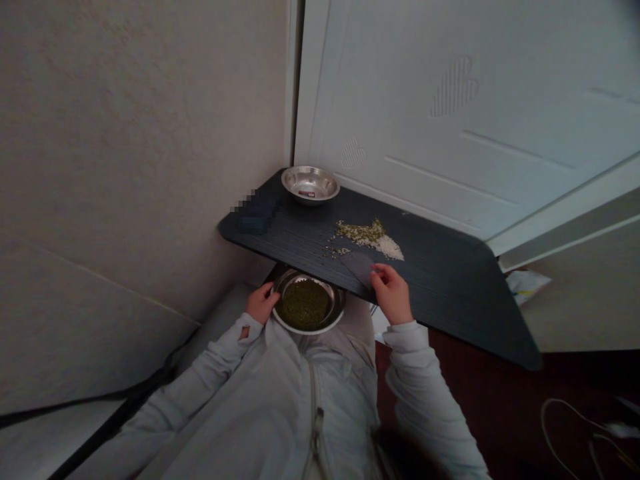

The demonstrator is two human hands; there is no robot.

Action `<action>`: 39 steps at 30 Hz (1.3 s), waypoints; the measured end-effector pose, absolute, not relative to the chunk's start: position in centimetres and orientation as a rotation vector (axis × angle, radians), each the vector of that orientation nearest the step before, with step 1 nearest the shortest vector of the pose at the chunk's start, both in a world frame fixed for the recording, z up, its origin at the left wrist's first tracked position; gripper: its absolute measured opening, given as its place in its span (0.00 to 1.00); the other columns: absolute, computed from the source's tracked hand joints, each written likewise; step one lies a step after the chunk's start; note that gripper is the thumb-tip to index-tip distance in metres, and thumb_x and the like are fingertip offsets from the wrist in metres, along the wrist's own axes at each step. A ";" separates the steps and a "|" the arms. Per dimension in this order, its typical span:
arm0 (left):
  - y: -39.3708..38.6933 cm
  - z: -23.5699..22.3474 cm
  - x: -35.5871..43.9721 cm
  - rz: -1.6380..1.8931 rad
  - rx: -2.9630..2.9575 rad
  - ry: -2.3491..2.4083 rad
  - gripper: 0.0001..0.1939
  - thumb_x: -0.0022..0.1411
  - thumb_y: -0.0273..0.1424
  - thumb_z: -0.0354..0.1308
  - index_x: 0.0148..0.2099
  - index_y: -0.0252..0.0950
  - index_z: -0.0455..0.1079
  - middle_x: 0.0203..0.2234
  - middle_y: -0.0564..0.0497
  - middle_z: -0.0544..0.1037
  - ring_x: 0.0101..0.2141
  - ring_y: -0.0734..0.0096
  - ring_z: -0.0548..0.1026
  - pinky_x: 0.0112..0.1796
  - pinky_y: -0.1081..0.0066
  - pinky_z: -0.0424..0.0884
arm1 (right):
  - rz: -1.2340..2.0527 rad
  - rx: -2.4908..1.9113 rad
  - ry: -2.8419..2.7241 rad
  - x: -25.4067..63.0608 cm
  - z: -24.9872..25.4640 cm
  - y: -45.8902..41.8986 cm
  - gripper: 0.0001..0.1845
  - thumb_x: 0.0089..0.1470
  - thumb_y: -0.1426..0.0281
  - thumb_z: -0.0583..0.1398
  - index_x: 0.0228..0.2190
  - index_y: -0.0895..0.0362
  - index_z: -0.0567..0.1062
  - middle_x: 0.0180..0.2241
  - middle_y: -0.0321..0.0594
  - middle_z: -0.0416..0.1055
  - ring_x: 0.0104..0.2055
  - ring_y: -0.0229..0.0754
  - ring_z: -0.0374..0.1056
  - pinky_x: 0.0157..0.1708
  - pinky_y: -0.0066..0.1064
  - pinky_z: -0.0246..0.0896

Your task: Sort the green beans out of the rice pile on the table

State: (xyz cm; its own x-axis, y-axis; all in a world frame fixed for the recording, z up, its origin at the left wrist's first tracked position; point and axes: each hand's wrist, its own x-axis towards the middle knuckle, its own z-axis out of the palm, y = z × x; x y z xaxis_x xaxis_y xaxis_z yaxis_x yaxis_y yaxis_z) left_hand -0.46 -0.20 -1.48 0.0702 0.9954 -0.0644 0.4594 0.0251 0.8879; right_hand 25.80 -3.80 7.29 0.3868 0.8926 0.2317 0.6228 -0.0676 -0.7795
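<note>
My left hand (262, 303) grips the left rim of a steel bowl (310, 330) in my lap, its far edge under the table's near edge. Inside lie small green grains (303, 303) that look like mung beans. Between thumb and fingers of my right hand (393, 293) is a thin, see-through plastic card (359, 266), held low over the dark table near its front edge. Just beyond the card lies a pile of mixed green and pale grains (361, 232), touching a patch of white rice-like grains (391, 247). A few loose grains (335, 253) are scattered to the left.
A second steel bowl (310, 183) with a label inside stands at the back of the dark table (450, 287). A dark, partly blurred object (255, 217) lies at the table's left end. A wall (150, 133) and a white door (400, 87) border it. Cables (555, 407) lie at lower right.
</note>
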 end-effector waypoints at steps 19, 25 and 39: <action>-0.3 -1.2 -0.6 0.857 1.505 1.603 0.20 0.43 0.33 0.45 0.39 0.31 0.66 0.30 0.51 0.72 0.32 0.71 0.68 0.35 0.74 0.62 | 0.576 -1.529 -1.340 22.4 7.1 0.9 0.13 0.41 0.66 0.52 0.31 0.58 0.67 0.20 0.32 0.62 0.21 0.32 0.56 0.24 0.24 0.53; -0.3 -1.3 -0.6 0.874 1.460 1.575 0.20 0.42 0.34 0.46 0.39 0.31 0.65 0.29 0.52 0.72 0.31 0.71 0.67 0.34 0.74 0.63 | 0.491 -1.563 -1.330 21.4 6.7 1.5 0.13 0.41 0.66 0.51 0.30 0.58 0.68 0.20 0.32 0.61 0.22 0.32 0.57 0.25 0.24 0.53; -0.4 -0.8 -0.3 0.886 1.483 1.592 0.19 0.42 0.33 0.46 0.37 0.30 0.66 0.27 0.52 0.72 0.30 0.72 0.67 0.33 0.75 0.62 | 0.426 -1.674 -1.563 21.4 6.9 1.2 0.13 0.42 0.66 0.50 0.32 0.56 0.69 0.20 0.32 0.64 0.23 0.33 0.58 0.25 0.25 0.52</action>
